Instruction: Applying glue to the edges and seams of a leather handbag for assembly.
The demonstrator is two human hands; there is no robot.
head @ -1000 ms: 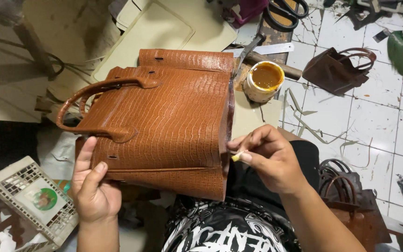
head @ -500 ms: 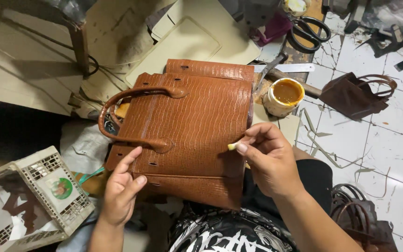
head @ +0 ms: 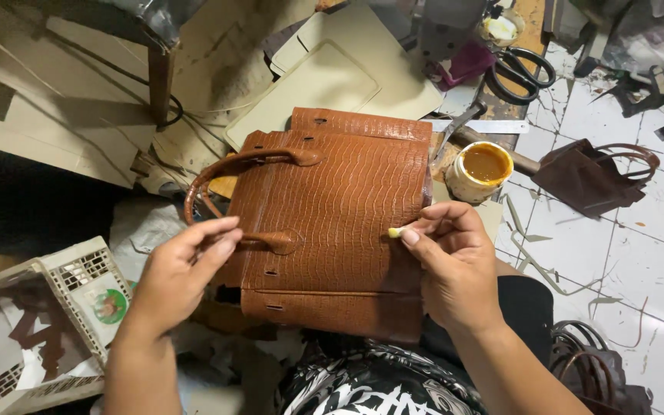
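A brown crocodile-textured leather handbag (head: 340, 207) lies flat across my lap, its curved handle (head: 224, 173) pointing left. My left hand (head: 182, 273) rests on the bag's left edge next to the handle base, fingers loosely spread over the leather. My right hand (head: 447, 265) pinches a small yellowish glue-tipped piece (head: 396, 231) against the bag's right edge. A round can of amber glue (head: 483, 170) stands open just beyond the bag's right side.
A white perforated plastic basket (head: 40, 323) sits at lower left. Beige cardboard patterns (head: 324, 81) lie behind the bag. Black scissors (head: 520, 73) and a dark brown bag (head: 589, 177) lie on the white tiled floor at right; more handles (head: 578, 350) at lower right.
My left hand slid up along the bag's left edge to the handle base. My right hand moved up the right edge with the glue-tipped piece. The view drifted left.
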